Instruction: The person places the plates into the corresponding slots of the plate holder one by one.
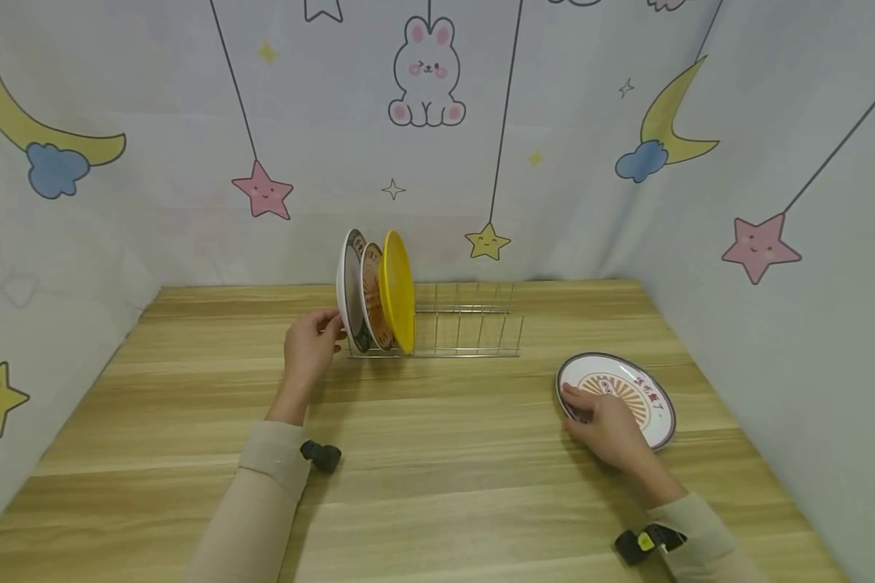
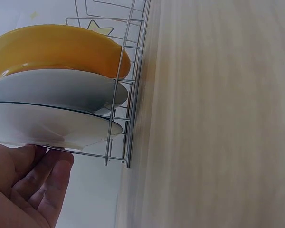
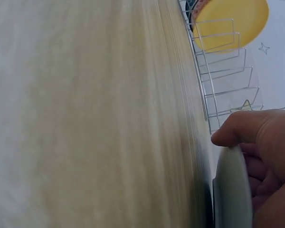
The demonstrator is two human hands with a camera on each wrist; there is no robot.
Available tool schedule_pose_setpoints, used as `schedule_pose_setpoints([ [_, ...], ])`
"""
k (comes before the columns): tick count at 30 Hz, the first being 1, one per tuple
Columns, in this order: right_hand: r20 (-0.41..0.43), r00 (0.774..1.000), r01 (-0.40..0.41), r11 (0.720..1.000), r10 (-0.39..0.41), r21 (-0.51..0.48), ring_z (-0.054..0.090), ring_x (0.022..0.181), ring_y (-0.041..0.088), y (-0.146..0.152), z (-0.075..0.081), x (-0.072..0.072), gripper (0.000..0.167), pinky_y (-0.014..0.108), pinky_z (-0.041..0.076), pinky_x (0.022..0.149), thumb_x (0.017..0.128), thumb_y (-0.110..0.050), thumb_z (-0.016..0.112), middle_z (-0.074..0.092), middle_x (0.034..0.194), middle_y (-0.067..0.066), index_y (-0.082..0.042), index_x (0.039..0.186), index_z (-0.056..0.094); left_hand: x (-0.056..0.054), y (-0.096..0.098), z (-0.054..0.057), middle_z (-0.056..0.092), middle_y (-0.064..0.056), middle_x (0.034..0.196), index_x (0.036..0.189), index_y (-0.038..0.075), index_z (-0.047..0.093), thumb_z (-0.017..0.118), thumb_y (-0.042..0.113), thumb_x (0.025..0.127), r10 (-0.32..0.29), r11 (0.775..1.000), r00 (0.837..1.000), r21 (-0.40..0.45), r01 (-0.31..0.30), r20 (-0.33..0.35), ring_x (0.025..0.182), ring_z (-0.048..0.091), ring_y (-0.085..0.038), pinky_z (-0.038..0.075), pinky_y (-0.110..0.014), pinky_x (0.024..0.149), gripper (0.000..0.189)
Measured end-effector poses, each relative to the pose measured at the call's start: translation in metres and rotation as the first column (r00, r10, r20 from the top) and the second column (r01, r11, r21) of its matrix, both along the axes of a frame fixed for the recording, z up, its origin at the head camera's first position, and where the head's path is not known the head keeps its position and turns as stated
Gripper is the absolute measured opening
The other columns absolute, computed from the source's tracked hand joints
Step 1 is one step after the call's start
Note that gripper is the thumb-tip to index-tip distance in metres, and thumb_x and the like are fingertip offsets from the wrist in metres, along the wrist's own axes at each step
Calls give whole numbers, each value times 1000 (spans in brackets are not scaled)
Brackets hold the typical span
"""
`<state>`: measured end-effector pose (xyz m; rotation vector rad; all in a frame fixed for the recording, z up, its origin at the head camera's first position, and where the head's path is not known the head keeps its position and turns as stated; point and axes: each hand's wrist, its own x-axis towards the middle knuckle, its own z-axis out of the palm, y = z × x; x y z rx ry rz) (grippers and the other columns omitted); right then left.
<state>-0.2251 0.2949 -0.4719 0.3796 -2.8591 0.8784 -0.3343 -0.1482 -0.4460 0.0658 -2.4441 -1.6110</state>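
I wear long, plain sleeves in pale beige, the left sleeve (image 1: 242, 522) ending in a broad left cuff (image 1: 275, 455) marked off by a crosswise line, the right sleeve (image 1: 710, 546) matching in colour. At my left wrist sits a small, rounded black device (image 1: 326, 457); at my right, another black unit (image 1: 633, 548) bears a bright yellow patch (image 1: 646, 541).

Lt's soft & dim-ish w/ faint shadows on table (image 1: 437, 461), R wrist pic blurry.
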Motion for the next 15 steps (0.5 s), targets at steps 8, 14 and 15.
schedule_pose_setpoints([
  [8,-89,995,43,999,-45,-26,64,111,33,-5,5,0,36,46,51,93,80,2,72,69,117,11,0,116,71,0,0,-1,70,-21,106,116,-4,67,56,17,102,3,1000,1000,5,-3,0,92,70,-34,59,-26,66,28],
  [14,-245,968,47,999,-47,-4,70,99,32,-13,9,-2,28,43,58,79,78,3,73,73,105,13,0,106,75,-1,0,-3,71,-21,105,115,-4,68,55,18,103,7,1000,1000,4,-7,-3,91,70,-32,59,-23,64,28],
  [15,-259,964,50,999,-51,-9,70,97,31,-13,9,-2,27,42,59,78,78,3,72,73,104,13,0,105,76,-1,0,-3,71,-21,105,115,-4,68,55,18,103,8,1000,1000,2,-8,-4,91,71,-32,59,-23,64,28],
])
